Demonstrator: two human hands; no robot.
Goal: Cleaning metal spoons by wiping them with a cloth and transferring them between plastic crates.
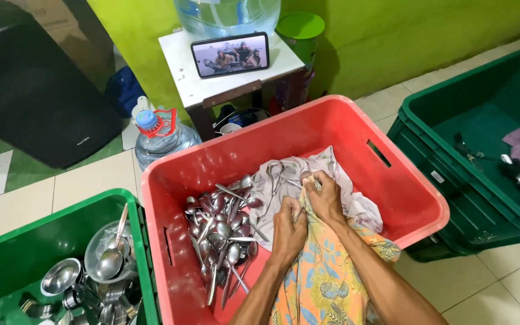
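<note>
A red plastic crate stands in front of me. Inside it lie a pile of several metal spoons on the left and a pale cloth with a few spoons on it. An orange floral cloth drapes over the crate's near edge. My left hand grips a fold of cloth just right of the spoon pile. Beside it, my right hand pinches the cloth together with what looks like a spoon end at its fingertips.
A green crate at the left holds metal bowls and ladles. Another green crate at the right holds a purple cloth and utensils. Behind stand a water bottle, a small white table with a phone, and a black bin.
</note>
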